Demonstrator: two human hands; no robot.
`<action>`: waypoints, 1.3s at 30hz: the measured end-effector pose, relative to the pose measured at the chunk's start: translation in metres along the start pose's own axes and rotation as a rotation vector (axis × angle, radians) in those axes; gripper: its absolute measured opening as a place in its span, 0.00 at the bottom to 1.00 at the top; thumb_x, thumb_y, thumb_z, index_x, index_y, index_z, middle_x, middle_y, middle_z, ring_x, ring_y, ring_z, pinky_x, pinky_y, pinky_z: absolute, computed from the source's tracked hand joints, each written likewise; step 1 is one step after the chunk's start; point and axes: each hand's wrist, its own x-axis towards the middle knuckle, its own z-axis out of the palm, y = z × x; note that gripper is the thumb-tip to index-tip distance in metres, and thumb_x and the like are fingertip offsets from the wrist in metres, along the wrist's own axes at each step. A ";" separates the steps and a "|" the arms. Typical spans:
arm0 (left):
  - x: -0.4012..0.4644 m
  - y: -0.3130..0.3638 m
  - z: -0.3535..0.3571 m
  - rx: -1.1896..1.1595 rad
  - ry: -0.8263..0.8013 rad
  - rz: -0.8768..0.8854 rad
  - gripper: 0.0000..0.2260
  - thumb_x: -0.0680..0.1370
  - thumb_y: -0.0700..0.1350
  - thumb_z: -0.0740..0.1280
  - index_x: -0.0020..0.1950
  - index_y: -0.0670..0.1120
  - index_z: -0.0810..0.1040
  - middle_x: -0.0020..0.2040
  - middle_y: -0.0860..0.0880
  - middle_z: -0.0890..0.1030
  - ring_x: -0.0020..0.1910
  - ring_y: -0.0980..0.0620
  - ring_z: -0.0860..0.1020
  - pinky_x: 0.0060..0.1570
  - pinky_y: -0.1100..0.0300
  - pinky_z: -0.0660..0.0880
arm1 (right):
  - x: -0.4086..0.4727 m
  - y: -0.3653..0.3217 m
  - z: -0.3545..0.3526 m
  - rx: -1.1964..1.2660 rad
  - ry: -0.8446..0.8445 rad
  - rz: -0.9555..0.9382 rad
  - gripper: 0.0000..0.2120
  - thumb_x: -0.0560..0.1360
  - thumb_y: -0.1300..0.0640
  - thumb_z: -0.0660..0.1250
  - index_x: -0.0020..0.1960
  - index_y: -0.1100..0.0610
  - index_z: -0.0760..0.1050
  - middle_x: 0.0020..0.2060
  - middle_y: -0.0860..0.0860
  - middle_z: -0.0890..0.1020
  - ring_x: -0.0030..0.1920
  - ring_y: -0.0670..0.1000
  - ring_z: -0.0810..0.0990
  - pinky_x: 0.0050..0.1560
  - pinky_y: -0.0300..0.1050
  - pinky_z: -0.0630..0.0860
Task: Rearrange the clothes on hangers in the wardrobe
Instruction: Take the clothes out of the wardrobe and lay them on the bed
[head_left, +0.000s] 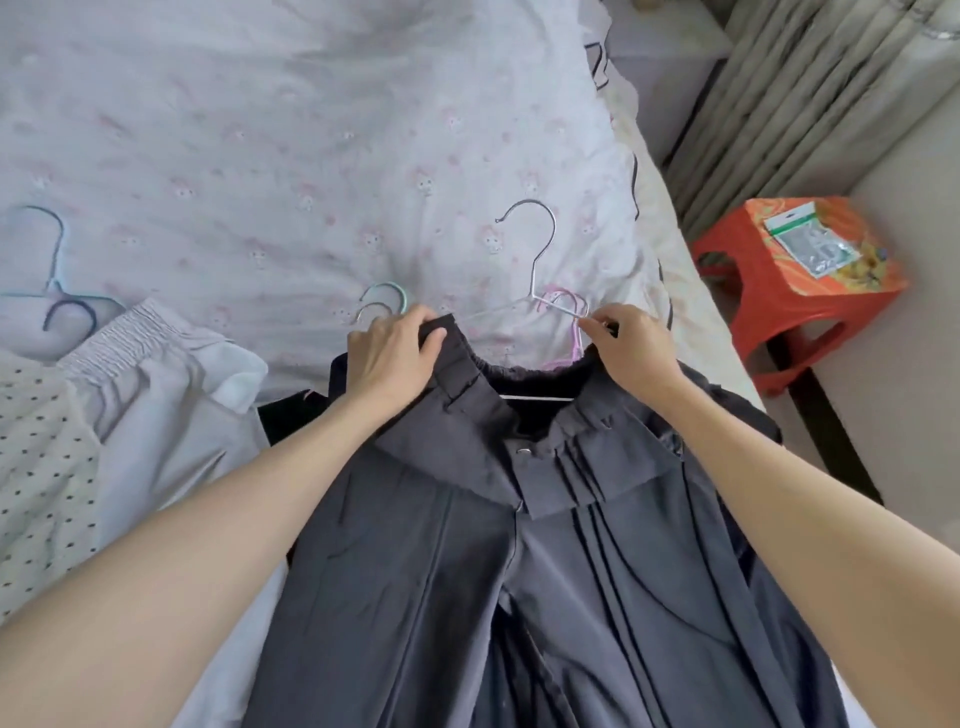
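Dark grey trousers (524, 561) lie spread on the bed, waistband away from me. A silver metal hanger (535, 260) sits at the waistband, its hook pointing up the bed and its lower bar showing inside the waist opening. My left hand (389, 353) grips the left corner of the waistband. My right hand (631, 345) pinches the right end of the silver hanger at the waistband's right side. A pink hanger (563, 306) lies under that spot, partly hidden.
A pale lilac garment with a smocked band (156, 358) and a dotted cloth (41, 457) lie on the left. Light blue hangers (57, 270) and a green one (389, 296) rest on the printed bedsheet (260, 156). A red stool (795, 291) stands right of the bed.
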 end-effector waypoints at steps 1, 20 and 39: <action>0.008 -0.002 0.010 0.001 -0.022 -0.013 0.13 0.80 0.51 0.58 0.61 0.48 0.73 0.56 0.44 0.79 0.58 0.42 0.73 0.54 0.50 0.67 | 0.005 0.006 0.008 0.011 0.021 0.018 0.11 0.78 0.53 0.61 0.50 0.60 0.78 0.47 0.53 0.80 0.51 0.57 0.76 0.56 0.54 0.70; -0.129 -0.011 0.092 0.249 -0.587 0.186 0.34 0.72 0.64 0.33 0.76 0.55 0.49 0.77 0.49 0.39 0.74 0.45 0.36 0.70 0.41 0.39 | -0.168 0.074 0.085 -0.426 -0.173 -0.027 0.29 0.77 0.42 0.50 0.74 0.55 0.60 0.73 0.57 0.62 0.73 0.59 0.60 0.69 0.61 0.58; -0.272 0.104 -0.079 -0.011 -0.383 0.631 0.32 0.73 0.63 0.41 0.76 0.54 0.52 0.77 0.48 0.48 0.76 0.48 0.42 0.72 0.46 0.42 | -0.402 -0.022 -0.086 -0.211 0.256 0.318 0.30 0.77 0.41 0.51 0.75 0.53 0.57 0.74 0.54 0.60 0.75 0.54 0.53 0.73 0.56 0.45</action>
